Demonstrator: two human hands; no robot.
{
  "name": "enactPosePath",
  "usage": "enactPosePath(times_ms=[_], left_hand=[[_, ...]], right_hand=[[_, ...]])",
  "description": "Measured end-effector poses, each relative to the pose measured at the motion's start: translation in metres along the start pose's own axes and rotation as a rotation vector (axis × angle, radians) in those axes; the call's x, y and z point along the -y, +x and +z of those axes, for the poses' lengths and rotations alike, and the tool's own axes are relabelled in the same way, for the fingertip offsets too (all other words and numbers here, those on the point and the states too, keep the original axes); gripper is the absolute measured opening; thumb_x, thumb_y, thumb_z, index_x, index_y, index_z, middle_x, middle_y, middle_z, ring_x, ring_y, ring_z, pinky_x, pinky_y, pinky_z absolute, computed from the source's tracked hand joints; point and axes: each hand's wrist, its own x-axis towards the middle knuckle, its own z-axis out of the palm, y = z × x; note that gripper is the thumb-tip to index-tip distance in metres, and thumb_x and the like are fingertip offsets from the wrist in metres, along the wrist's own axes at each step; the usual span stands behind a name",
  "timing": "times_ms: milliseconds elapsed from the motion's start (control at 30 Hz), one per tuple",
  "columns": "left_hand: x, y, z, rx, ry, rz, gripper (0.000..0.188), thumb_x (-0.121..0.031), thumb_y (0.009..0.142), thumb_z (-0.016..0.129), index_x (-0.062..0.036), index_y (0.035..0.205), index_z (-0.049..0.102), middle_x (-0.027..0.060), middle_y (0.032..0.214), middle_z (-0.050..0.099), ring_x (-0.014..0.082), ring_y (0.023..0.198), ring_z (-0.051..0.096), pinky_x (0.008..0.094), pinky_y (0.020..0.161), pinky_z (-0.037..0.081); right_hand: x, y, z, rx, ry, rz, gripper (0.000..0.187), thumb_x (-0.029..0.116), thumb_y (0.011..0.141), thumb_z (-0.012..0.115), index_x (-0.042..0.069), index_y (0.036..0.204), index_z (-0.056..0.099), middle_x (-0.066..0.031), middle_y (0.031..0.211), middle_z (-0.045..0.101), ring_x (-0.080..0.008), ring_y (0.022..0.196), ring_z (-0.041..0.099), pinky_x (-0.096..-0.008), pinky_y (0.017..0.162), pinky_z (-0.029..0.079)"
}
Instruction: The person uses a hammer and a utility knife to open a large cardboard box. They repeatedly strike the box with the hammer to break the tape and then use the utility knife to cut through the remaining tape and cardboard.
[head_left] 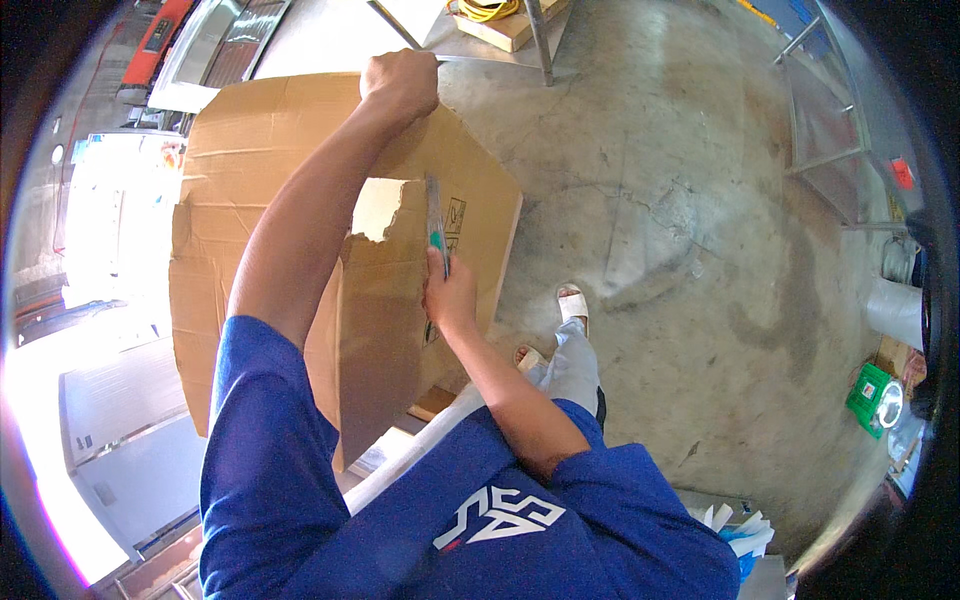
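A large brown cardboard box [260,190], opened out into broad panels, stands in front of me and to my left. My left hand [400,85] is closed over its far upper edge, arm stretched across the panels. Closed around the handle of a long, slim cutter knife [434,205] with a green part is my right hand [450,295]. The knife points away from me and lies against the cardboard, just right of a ragged-edged hole [375,208]. Dark printed symbols show beside the blade. Whether the blade is through the board I cannot tell.
Beyond the cardboard is a metal-legged table [540,40], with a coiled yellow cable [487,10] near it. A metal frame [825,150] stands at the far right. A green scale-like object [873,398] sits at the right edge. White cabinets [135,450] stand left; concrete floor lies right.
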Motion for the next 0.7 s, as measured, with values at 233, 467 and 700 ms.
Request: enactPosePath(times_ms=[233, 467, 700], left_hand=[[0.003, -0.006, 0.008, -0.019, 0.079, 0.034, 0.029, -0.026, 0.086, 0.068, -0.0093, 0.109, 0.071, 0.0156, 0.104, 0.073, 0.0319, 0.102, 0.070, 0.0459, 0.097, 0.050], [0.022, -0.117, 0.001, -0.425, -0.038, 0.272, 0.062, -0.042, 0.089, 0.068, -0.0167, 0.142, 0.049, 0.0147, 0.148, 0.044, 0.0327, 0.138, 0.040, 0.0518, 0.114, 0.027], [0.049, -0.323, -0.052, -0.436, -0.090, -0.128, 0.062, -0.039, 0.085, 0.073, -0.0178, 0.141, 0.053, 0.0163, 0.148, 0.044, 0.0379, 0.137, 0.039, 0.0533, 0.116, 0.025]], right_hand=[[0.010, -0.016, -0.022, 0.099, -0.052, 0.051, 0.048, 0.043, 0.102, 0.050, -0.003, 0.089, 0.061, -0.0302, 0.078, 0.062, -0.0505, 0.077, 0.062, -0.0533, 0.067, 0.046], [-0.022, -0.004, -0.016, 0.137, 0.001, 0.081, 0.050, 0.043, 0.102, 0.052, -0.003, 0.085, 0.060, -0.0242, 0.068, 0.059, -0.0400, 0.062, 0.059, -0.0479, 0.058, 0.043], [-0.011, -0.001, -0.031, 0.199, 0.141, 0.031, 0.042, 0.040, 0.103, 0.051, 0.003, 0.085, 0.052, -0.0030, 0.054, 0.047, -0.0148, 0.037, 0.045, -0.0316, 0.033, 0.032]])
